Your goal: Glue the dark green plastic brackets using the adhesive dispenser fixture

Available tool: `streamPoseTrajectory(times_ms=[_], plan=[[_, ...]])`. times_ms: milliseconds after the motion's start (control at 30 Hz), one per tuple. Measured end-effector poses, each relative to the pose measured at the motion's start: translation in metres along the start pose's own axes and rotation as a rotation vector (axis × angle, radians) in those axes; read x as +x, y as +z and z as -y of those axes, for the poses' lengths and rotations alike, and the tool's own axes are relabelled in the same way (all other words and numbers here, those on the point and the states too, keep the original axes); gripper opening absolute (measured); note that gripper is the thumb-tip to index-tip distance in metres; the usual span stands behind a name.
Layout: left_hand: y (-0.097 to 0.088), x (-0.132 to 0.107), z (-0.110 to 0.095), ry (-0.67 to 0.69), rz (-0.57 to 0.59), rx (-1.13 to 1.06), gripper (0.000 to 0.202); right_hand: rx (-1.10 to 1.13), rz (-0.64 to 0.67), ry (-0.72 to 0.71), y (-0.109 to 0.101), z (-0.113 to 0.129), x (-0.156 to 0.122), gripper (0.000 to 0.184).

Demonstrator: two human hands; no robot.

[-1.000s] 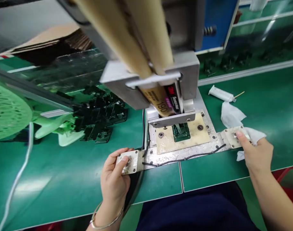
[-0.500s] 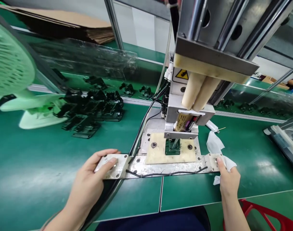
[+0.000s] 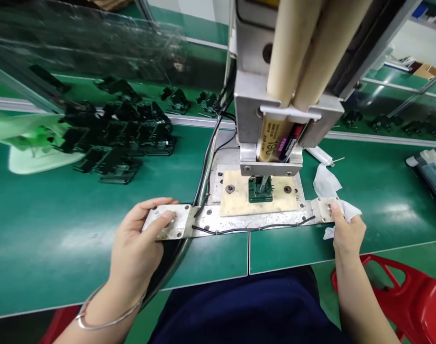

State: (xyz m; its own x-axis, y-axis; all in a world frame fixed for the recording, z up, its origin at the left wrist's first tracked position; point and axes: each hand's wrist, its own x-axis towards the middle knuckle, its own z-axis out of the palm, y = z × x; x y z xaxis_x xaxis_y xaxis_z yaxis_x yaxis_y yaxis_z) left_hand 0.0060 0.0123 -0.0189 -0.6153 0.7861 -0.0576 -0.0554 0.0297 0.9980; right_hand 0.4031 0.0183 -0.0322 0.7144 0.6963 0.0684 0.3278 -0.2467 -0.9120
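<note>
My left hand (image 3: 141,239) is wrapped round the left metal button plate (image 3: 180,220), thumb on its button, fingers mostly hidden beneath. At the other end, my right hand (image 3: 347,231) grips the right button plate (image 3: 321,210), its thumb on the button and a white tissue (image 3: 352,210) beside its fingers. Between them, a small dark green part (image 3: 260,192) sits on the cream fixture plate (image 3: 235,206). Above it, a two-barrel glue cartridge (image 3: 270,138) is held in a metal bracket (image 3: 248,105), with the nozzle reaching down to the part. Two cream plunger rods (image 3: 292,52) enter the cartridge.
Several black clip-like parts (image 3: 142,126) are grouped at the left near a green fan (image 3: 35,138). Cables (image 3: 205,172) run beside the press. A white tube (image 3: 320,155) and tissue (image 3: 327,179) lie right of it. A red stool (image 3: 414,296) stands at lower right.
The view has tilted down and come closer, so the press's upper plate has left the picture. Both hands stay on the button plates, thumbs on the buttons.
</note>
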Motion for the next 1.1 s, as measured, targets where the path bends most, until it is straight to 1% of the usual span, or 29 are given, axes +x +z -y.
streamPoseTrajectory(times_ms=[67,233,433,600,867,1100], plan=[[0.002,-0.002,-0.003,-0.050,-0.001,-0.004,0.048,0.017,0.006,0.001,0.000,0.002,-0.002,0.063],[0.005,-0.006,-0.011,-0.078,-0.009,-0.012,0.045,0.049,0.001,-0.008,0.000,0.003,-0.005,0.062],[0.004,-0.008,-0.015,-0.067,-0.003,0.000,0.038,0.096,-0.024,-0.029,0.002,0.005,-0.006,0.059],[0.008,-0.009,-0.019,-0.043,-0.014,0.014,0.033,0.113,-0.022,-0.105,0.002,0.003,-0.005,0.054],[0.015,-0.008,-0.017,0.040,-0.054,-0.047,0.032,0.108,-0.004,-0.185,0.000,0.005,-0.004,0.049],[0.014,-0.008,-0.019,0.030,-0.038,-0.031,0.034,0.090,-0.003,-0.187,-0.002,0.003,-0.003,0.048]])
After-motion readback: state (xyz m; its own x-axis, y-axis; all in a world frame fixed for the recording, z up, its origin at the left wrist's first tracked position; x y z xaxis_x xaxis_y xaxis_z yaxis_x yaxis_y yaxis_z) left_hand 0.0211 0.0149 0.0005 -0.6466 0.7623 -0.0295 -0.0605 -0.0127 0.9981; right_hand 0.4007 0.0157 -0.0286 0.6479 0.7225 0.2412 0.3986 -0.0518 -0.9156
